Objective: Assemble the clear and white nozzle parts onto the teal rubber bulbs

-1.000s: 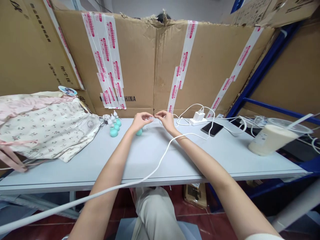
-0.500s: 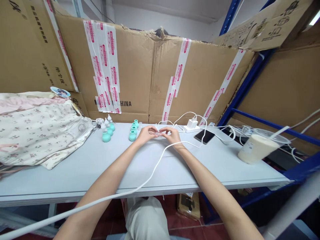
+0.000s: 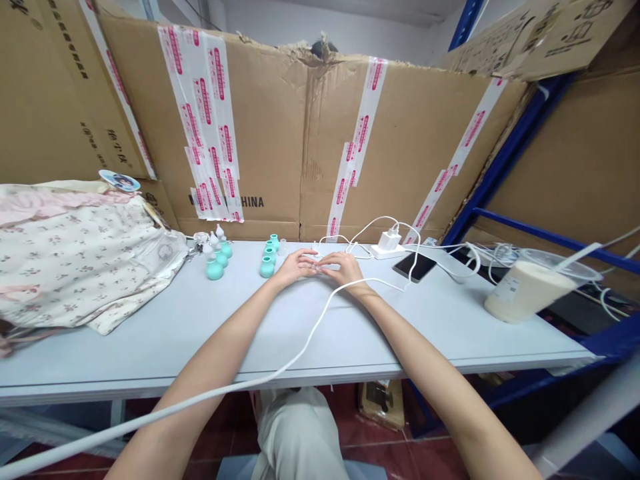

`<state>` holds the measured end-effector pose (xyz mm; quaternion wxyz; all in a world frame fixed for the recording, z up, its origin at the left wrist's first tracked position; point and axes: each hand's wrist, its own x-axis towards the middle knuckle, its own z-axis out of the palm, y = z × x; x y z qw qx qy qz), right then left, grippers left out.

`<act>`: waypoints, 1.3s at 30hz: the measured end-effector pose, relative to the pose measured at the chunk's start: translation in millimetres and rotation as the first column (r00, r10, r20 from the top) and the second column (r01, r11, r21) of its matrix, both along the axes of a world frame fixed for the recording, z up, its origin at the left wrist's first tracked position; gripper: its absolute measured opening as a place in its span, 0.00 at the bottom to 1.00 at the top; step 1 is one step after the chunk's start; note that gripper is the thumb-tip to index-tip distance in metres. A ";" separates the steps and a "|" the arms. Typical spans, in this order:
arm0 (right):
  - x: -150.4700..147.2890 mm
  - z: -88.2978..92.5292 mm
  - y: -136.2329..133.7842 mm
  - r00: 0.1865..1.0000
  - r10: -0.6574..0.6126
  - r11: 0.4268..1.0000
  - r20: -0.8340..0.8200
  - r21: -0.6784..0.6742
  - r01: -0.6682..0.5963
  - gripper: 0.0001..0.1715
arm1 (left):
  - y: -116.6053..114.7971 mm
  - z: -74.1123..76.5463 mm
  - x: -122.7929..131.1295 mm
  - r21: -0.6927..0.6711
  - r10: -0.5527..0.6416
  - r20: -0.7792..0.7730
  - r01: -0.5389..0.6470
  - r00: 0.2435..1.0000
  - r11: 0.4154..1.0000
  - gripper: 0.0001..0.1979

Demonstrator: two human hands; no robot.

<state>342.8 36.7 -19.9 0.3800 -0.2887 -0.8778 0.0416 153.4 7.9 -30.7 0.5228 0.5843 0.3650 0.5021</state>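
Observation:
My left hand (image 3: pixel 296 268) and my right hand (image 3: pixel 343 269) meet above the middle of the table, thumbs and fingertips pinched together. Between them is a small transparent piece, mostly covered by the fingers; its kind cannot be made out. Just left of my left hand stands a row of small turquoise round pots (image 3: pixel 267 267) with open tops. A tiny transparent cup (image 3: pixel 283 247) is behind that hand. Farther left, more turquoise round bottles (image 3: pixel 215 269) stand close to small white pointed pieces (image 3: pixel 219 231).
A white cable (image 3: pixel 305 343) crosses in front of my right wrist. To the right are a charger (image 3: pixel 389 240), a phone (image 3: pixel 415 266) and a tilted cup with cream-coloured contents (image 3: pixel 525 293). Flowered fabric (image 3: pixel 90 260) covers the table's left end. Cardboard (image 3: pixel 270 133) walls the back.
The view has shifted slightly. Both hands stay together at the same spot; the right fingers now curl over more, and the transparent piece shows less.

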 end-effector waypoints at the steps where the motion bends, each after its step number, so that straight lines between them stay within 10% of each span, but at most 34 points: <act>1: -0.5 -1.5 1.2 0.999 0.037 0.999 0.000 -0.027 -0.037 0.07 | -1.1 -0.4 0.0 -0.010 -0.033 -0.011 0.032 0.999 0.999 0.36; 13: -4.1 -1.6 -7.2 0.993 0.119 0.984 0.027 -0.138 -0.114 0.17 | 2.6 -5.3 0.1 -0.078 -0.039 -0.003 0.038 0.999 0.996 0.28; 24: -11.2 -1.4 -18.3 0.954 0.083 0.995 -0.289 -0.022 -0.094 0.11 | 2.7 14.3 5.7 0.029 -0.045 0.173 0.040 0.984 0.999 0.38; 39: -6.5 16.0 -22.2 0.920 0.030 0.992 -0.391 -0.104 -0.076 0.16 | -12.6 37.4 0.1 0.132 0.107 -0.131 -0.090 0.986 0.987 0.22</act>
